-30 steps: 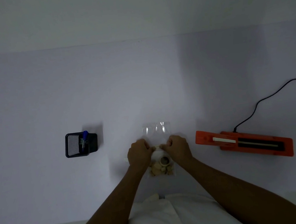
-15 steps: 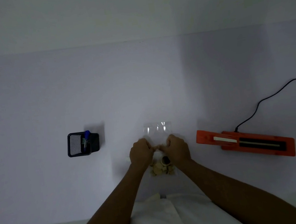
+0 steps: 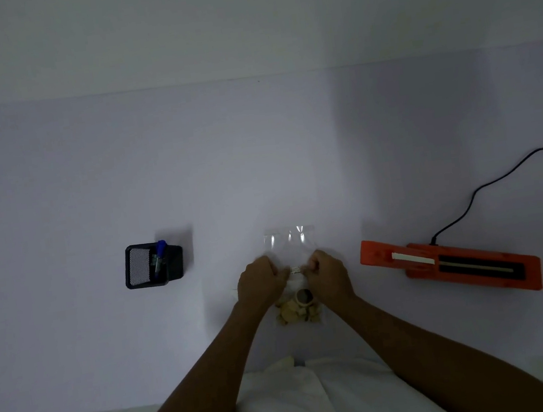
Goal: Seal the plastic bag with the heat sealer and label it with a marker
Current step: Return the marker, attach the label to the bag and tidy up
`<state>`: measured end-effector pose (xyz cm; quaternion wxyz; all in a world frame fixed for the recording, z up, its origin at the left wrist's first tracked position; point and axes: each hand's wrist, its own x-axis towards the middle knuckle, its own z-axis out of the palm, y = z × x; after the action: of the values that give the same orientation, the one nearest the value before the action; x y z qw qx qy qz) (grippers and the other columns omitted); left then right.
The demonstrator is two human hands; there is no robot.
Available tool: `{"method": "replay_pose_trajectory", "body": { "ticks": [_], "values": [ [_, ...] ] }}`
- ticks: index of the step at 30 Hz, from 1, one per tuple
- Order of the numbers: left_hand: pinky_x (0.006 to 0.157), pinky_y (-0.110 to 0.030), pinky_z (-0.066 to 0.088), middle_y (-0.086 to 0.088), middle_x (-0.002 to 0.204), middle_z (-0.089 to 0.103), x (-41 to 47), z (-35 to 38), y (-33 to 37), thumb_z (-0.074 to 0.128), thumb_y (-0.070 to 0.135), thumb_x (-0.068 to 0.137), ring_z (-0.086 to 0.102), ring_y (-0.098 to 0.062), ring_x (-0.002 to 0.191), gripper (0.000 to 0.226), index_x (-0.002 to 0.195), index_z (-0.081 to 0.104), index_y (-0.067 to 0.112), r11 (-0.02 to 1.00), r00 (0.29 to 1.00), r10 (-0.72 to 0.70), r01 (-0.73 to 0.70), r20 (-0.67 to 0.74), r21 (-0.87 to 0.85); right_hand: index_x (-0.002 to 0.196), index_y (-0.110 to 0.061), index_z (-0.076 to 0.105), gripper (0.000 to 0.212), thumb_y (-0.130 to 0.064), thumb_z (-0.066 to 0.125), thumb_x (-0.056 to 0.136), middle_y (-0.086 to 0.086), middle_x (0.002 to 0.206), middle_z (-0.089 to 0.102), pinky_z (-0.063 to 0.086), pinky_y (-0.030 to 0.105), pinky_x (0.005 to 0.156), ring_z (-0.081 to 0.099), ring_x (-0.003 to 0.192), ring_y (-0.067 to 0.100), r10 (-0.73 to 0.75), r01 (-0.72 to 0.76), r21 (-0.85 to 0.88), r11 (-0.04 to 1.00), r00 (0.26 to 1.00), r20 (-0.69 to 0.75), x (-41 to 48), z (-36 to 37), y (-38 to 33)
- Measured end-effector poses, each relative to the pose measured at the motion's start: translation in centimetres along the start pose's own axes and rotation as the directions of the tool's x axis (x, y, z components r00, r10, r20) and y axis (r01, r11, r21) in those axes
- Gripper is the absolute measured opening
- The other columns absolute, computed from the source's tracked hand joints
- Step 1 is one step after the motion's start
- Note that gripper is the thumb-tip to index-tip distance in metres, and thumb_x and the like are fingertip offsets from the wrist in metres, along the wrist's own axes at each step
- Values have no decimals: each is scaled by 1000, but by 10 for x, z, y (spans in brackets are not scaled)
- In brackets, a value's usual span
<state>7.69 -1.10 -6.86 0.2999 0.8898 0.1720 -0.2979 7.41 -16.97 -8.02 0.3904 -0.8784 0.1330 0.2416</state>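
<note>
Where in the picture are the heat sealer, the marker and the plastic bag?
heat sealer (image 3: 461, 265): head view, dark sealing strip.
marker (image 3: 162, 245): head view, blue cap.
plastic bag (image 3: 290, 243): head view, clear upper part.

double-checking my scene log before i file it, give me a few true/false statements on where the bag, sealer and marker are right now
1. The left hand and right hand both grip the clear plastic bag. True.
2. The blue marker lies loose beside the bag. False: the blue marker stands in the black mesh pen holder.
3. The orange heat sealer sits on the person's right of the bag. True.
4. The bag's open end is already laid in the heat sealer. False: the bag is apart from it, between holder and sealer.
</note>
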Motion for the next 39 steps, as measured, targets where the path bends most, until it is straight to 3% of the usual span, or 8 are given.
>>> {"method": "replay_pose_trajectory", "body": {
  "ticks": [5,9,14,18,22,29,35,39],
  "values": [
    [61,-30,48,-2,76,63,-3,3,5,65,53,81,63,-20,71,40,84,58,13,998,998,32,-29,-58,48,66,-22,37,42,-41,69,84,-6,59,41,22,22,46,35,50,6,-12,10,-119,993,1000,-17,-3,2,-9],
    [77,-36,53,-5,91,67,-1,3,2,64,33,86,64,-24,86,24,100,59,14,997,999,31,-29,-22,67,69,-19,42,35,-35,68,87,-4,62,46,23,20,48,41,56,10,-5,3,-135,991,1000,-12,-2,7,-5],
    [73,-31,47,-7,93,67,0,0,0,60,18,86,63,-24,88,8,91,57,13,998,1000,17,-18,17,66,70,-15,44,28,-19,64,90,-3,63,47,32,26,52,39,55,7,1,-2,-89,996,1000,-8,-1,6,-2],
    [71,-32,50,-8,91,66,0,-3,-1,56,23,88,63,-24,83,11,87,56,12,998,999,38,-39,29,54,69,-18,39,31,-17,59,92,-1,64,47,34,28,55,42,57,13,6,-7,-86,996,1000,-15,-4,5,-3],
    [64,-31,50,1,75,59,-2,-1,0,61,56,82,62,-18,71,41,79,56,15,998,998,56,-55,-25,23,66,-24,34,40,-34,66,88,-5,61,41,24,21,47,34,51,6,-5,3,-89,996,1000,-20,-6,2,-10],
    [76,-30,47,-6,98,67,-4,2,6,59,32,90,64,-23,91,25,104,59,11,998,998,47,-45,-41,50,69,-20,37,34,-27,61,92,-4,62,43,27,24,49,38,55,8,9,-13,-125,992,1000,-30,-5,6,-10],
    [68,-29,47,-10,95,67,-10,-3,0,54,16,92,64,-24,83,10,97,56,8,993,997,79,-76,-26,95,68,-18,39,33,-14,65,89,-5,60,41,33,21,51,36,53,6,-30,31,45,999,1000,-2,-8,-5,-3],
    [67,-28,48,-6,84,65,-30,-4,-12,58,31,91,62,-20,77,22,91,59,9,996,988,94,-93,-123,15,71,-18,43,31,-22,68,89,-4,61,42,33,15,51,37,53,6,-87,89,89,992,996,-33,-27,-19,12]
  ]
}}
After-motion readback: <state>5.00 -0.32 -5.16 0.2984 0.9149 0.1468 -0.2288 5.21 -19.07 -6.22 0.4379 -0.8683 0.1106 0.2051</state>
